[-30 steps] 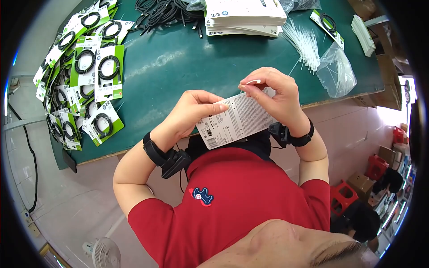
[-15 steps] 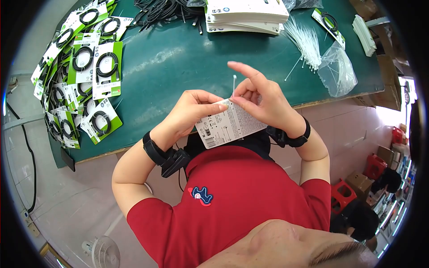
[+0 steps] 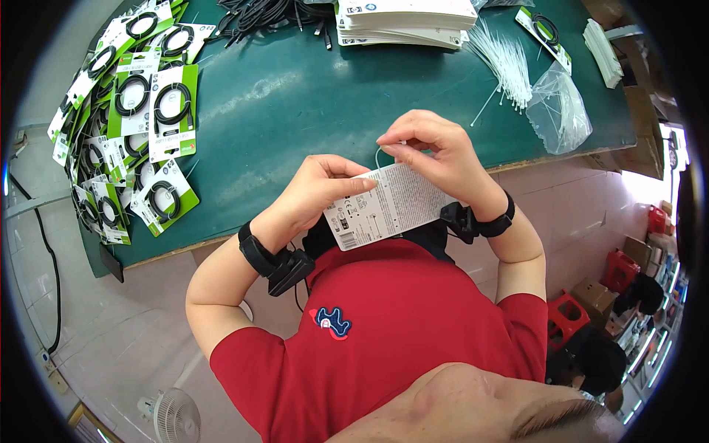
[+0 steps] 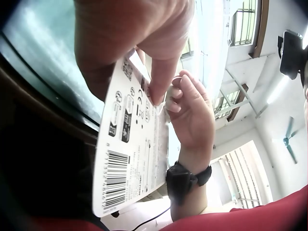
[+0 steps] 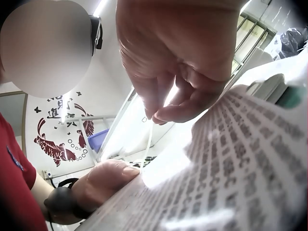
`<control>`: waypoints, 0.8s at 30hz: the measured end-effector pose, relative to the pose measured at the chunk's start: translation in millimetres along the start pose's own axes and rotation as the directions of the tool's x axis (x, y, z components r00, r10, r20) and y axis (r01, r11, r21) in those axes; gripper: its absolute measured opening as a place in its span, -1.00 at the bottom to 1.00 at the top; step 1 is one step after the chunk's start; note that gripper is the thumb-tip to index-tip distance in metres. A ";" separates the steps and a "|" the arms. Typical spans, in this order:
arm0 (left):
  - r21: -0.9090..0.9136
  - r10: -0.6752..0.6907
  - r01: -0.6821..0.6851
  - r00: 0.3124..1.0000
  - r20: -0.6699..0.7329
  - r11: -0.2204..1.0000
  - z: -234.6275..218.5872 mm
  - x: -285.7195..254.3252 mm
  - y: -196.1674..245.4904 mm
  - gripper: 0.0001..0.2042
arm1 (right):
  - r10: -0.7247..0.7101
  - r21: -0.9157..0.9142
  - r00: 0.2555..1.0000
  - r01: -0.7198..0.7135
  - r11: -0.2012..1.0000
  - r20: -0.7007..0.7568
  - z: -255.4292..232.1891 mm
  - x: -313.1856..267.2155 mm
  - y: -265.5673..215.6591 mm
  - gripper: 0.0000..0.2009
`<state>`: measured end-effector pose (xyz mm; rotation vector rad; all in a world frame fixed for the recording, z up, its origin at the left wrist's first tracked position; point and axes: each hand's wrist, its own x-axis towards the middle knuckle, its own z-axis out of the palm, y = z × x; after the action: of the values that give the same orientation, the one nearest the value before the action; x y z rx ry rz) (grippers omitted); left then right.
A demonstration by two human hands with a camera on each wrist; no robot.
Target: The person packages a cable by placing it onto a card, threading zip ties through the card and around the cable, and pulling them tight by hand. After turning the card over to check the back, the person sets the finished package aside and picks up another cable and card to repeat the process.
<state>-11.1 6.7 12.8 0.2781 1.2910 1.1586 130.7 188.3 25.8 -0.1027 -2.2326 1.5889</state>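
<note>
My left hand [image 3: 314,190] grips a white printed card [image 3: 395,203] at its upper left, with the thumb flat on the text side. In the left wrist view the card's barcode [image 4: 116,175] faces the camera. A thin white cable tie [image 3: 378,157] rises in a curve from the card's top edge beside my left thumb. My right hand [image 3: 436,151] pinches the tie's upper part between thumb and index finger. From the right wrist view, the tie [image 5: 149,142] runs from those fingertips down to the card near the left thumb. The card's other side is hidden.
Packaged black cables on green-and-white cards [image 3: 173,111] pile up at the table's left. Loose black cables [image 3: 269,18] and a stack of white cards [image 3: 406,26] lie at the back. White cable ties [image 3: 502,66] and a clear plastic bag [image 3: 559,111] are at the right.
The right index finger, raised half a second ago, has come down to the thumb. The tie, upright and straight then, is now bent in a curve. The left hand keeps its hold.
</note>
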 end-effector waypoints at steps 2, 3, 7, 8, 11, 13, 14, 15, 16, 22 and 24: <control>0.006 -0.004 0.004 1.000 0.000 1.000 0.2 -0.6 -0.5 -0.80 | -0.033 0.009 0.999 0.033 0.999 0.006 -4.1 0.0 -3.0 -0.88; 0.006 -0.006 0.006 1.000 0.000 1.000 0.7 -1.0 -0.4 -0.80 | 0.037 0.078 0.998 -0.041 0.996 0.043 -7.7 -0.2 -7.4 -0.88; 0.008 -0.017 0.017 1.000 0.020 1.000 3.8 -2.8 0.6 -0.80 | 0.204 0.197 0.966 -0.233 0.952 0.158 -15.9 0.0 -22.0 -0.90; 0.015 -0.022 0.022 0.999 0.030 1.000 4.2 -2.9 -0.3 -0.80 | 0.233 0.185 0.954 -0.267 0.946 0.187 -17.0 -0.5 -24.0 -0.90; 0.028 -0.038 0.037 0.998 0.052 0.999 5.2 -3.8 -2.6 -0.80 | 0.202 0.082 0.955 -0.224 0.971 0.216 -16.2 -4.7 -21.4 -0.90; 0.023 -0.040 0.039 0.997 0.061 0.999 6.2 -5.3 -3.2 -0.79 | 0.069 -0.099 0.968 -0.046 0.994 0.242 -14.4 -7.7 -18.5 -0.91; 0.021 -0.041 0.040 0.997 0.065 0.999 6.5 -5.9 -4.3 -0.79 | 0.074 -0.097 0.968 -0.052 0.994 0.241 -11.6 -10.3 -18.6 -0.91; 0.021 -0.045 0.043 0.997 0.067 0.999 6.5 -6.0 -6.7 -0.79 | 0.083 -0.130 0.964 -0.051 0.990 0.253 -7.0 -13.5 -19.9 -0.91; 0.010 -0.028 0.027 0.997 0.076 1.000 6.1 -6.1 -10.2 -0.79 | 0.091 -0.163 0.960 -0.049 0.985 0.266 -2.3 -16.6 -21.5 -0.91; 0.001 -0.051 0.051 0.997 0.064 0.999 3.8 -6.8 -18.9 -0.79 | 0.102 -0.176 0.986 -0.078 0.981 0.133 10.9 -32.6 -13.9 -0.89; -0.007 -0.050 0.050 0.997 0.065 0.999 5.4 -8.0 -21.5 -0.79 | -0.086 -0.241 0.989 0.113 0.964 0.121 10.9 -37.0 -5.3 -0.86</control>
<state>5.7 -7.1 3.7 0.2739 1.2294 1.1037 161.7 166.3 17.5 0.0288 -2.4719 1.2865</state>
